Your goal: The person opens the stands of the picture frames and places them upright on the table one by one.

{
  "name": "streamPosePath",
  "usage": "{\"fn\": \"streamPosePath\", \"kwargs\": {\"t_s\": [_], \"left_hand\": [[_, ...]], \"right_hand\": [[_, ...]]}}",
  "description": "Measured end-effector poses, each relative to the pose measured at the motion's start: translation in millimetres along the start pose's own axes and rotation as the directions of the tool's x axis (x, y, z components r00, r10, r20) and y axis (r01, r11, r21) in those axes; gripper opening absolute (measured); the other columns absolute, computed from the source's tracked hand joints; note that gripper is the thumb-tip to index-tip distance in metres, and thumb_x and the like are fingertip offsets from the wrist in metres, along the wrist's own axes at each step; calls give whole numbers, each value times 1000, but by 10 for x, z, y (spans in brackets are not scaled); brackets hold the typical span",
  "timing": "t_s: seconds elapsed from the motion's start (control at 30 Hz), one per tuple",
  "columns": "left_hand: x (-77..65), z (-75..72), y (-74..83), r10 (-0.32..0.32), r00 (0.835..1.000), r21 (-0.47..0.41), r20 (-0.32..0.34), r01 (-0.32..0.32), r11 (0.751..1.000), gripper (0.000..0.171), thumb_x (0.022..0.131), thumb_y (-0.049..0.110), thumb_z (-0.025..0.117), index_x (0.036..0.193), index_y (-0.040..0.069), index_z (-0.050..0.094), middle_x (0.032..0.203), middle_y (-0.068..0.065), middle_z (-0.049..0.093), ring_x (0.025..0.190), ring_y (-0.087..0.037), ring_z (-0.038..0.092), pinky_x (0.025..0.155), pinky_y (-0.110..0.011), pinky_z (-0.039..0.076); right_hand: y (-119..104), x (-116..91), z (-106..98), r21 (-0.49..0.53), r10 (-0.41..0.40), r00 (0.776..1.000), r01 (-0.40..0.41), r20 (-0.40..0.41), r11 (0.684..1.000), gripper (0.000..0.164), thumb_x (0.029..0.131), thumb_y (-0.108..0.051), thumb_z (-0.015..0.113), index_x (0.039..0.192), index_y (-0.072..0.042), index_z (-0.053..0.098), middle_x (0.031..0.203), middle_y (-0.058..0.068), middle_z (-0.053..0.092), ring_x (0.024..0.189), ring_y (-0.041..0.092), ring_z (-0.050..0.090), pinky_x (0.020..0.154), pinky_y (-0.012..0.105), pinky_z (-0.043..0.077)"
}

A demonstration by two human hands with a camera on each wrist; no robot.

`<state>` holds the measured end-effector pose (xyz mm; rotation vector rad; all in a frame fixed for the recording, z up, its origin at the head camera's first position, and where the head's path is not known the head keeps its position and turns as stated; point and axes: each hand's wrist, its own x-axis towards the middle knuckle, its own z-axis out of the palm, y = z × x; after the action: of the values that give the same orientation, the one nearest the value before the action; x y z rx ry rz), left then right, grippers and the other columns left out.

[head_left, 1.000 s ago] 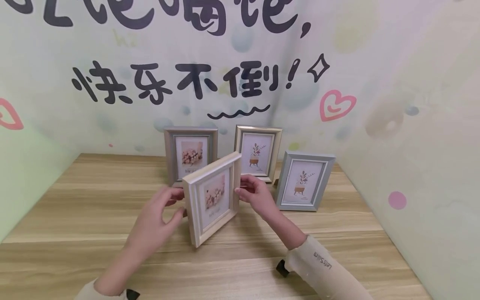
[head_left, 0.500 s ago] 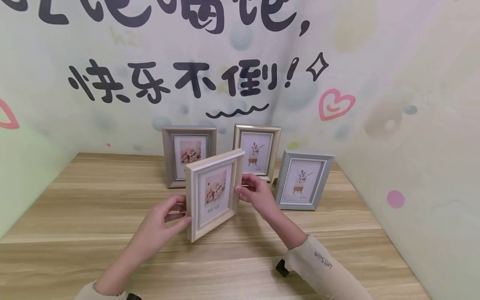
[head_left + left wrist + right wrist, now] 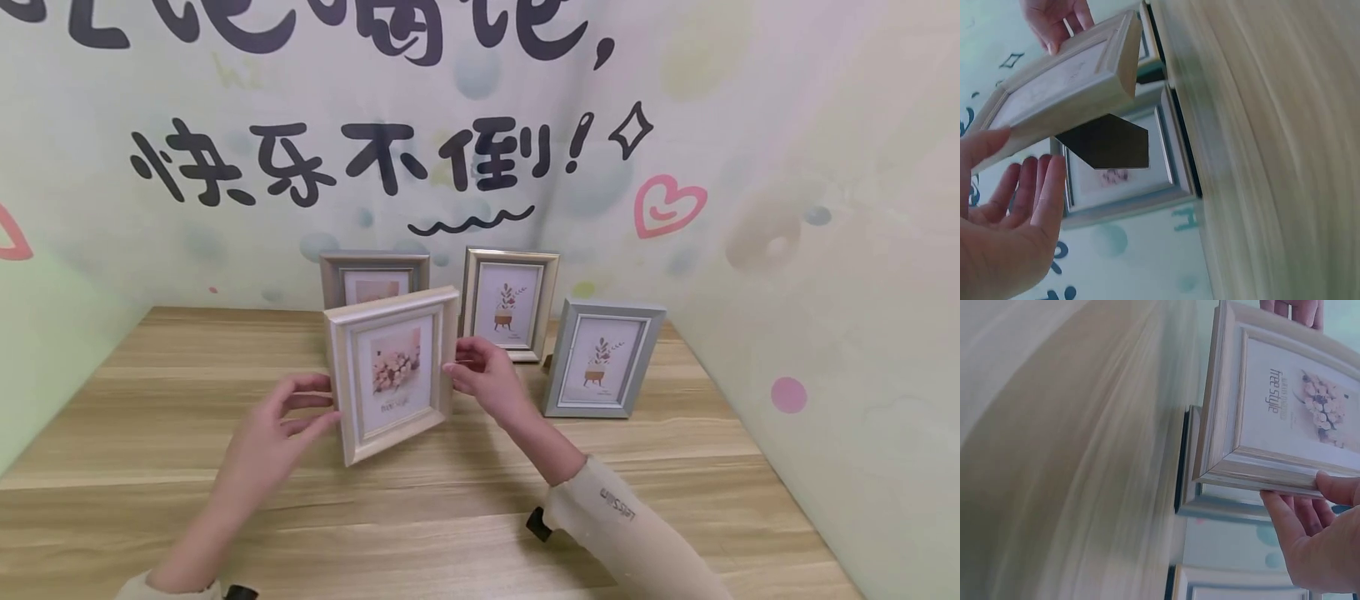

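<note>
A cream picture frame [image 3: 393, 375] with a pink flower print is held upright and slightly turned over the wooden table. My right hand [image 3: 491, 379] pinches its right side, thumb in front and fingers behind. On the opposite side, my left hand [image 3: 262, 433] has its thumb at the frame's edge, with the fingers curving behind. The left wrist view shows a dark support leg [image 3: 1110, 142] sticking out from the frame's back. Behind it, a grey-brown picture frame [image 3: 375, 261] is partly covered. A gold picture frame [image 3: 512, 304] stands near my right fingers.
A grey-blue picture frame [image 3: 603, 358] stands upright to the right of my right hand. The wooden table [image 3: 450, 533] runs back to a printed wall cloth [image 3: 300, 83] with black lettering. A pale wall [image 3: 847, 333] borders the table's right side.
Both hands have carried the cream frame to the left, and its front has turned more toward me. It now covers more of the grey-brown frame. The view has shifted slightly.
</note>
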<state>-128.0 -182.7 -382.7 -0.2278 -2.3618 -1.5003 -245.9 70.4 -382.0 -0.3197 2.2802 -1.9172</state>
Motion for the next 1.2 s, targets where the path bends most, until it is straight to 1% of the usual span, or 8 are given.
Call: {"fn": "streamPosePath", "kwargs": {"t_s": [0.1,0.13,0.27,0.37,0.53,0.73,0.9,1.2], "left_hand": [[-2,-96,-30,-24,998,14,-60,25,1000,40,90,2,70,126,-5,54,125,-22,62,98,17,55,80,-7,55],[-9,-127,-42,-33,996,22,-79,34,999,41,91,3,69,127,-5,54,125,-18,63,98,17,55,80,-6,54],[-60,-256,-88,-57,986,53,-158,66,996,41,93,4,67,130,-4,50,121,15,59,99,17,54,79,-3,52],[-106,-378,-114,-60,972,60,-229,76,995,37,95,3,64,129,2,50,115,27,53,100,13,56,78,-2,51],[-153,-604,-130,-74,943,29,-325,88,996,34,95,-1,61,122,19,54,112,22,58,99,8,58,80,-1,50],[-195,-789,-127,-99,915,16,-392,114,993,37,94,-4,61,119,23,57,108,23,61,97,10,60,80,0,49],[-216,-846,-136,-114,911,33,-397,138,990,37,95,-2,61,120,25,56,107,26,61,97,12,59,79,2,47],[-218,-840,-143,-138,898,8,-417,155,988,35,94,-2,62,118,23,58,104,25,63,95,11,60,78,1,48]], "right_hand": [[-44,48,128,-15,-5,1000,5,12,1000,33,90,-1,69,122,3,61,117,22,67,98,20,67,87,41,62],[-57,63,173,-17,-8,1000,9,15,1000,32,90,-2,69,121,4,61,117,22,67,98,20,67,86,40,63],[-112,127,363,-9,-27,999,27,30,1000,32,89,-1,69,120,5,62,116,23,68,97,21,68,82,37,64],[-145,184,511,-17,-55,998,56,42,998,33,88,0,71,120,6,62,114,24,68,95,22,69,79,34,64],[-190,279,759,-18,-93,994,94,62,995,31,86,2,72,116,6,63,111,25,70,94,29,71,76,33,64],[-156,377,1026,-58,-120,991,124,66,991,30,86,-1,73,115,2,65,107,18,72,88,22,73,68,22,62],[-107,410,1177,-105,-128,990,134,65,985,27,86,-1,74,112,1,66,104,16,72,83,16,71,67,18,60],[-104,450,1338,-180,-131,990,137,42,974,27,86,-5,76,111,-2,67,104,12,72,84,13,69,69,14,57]]}}
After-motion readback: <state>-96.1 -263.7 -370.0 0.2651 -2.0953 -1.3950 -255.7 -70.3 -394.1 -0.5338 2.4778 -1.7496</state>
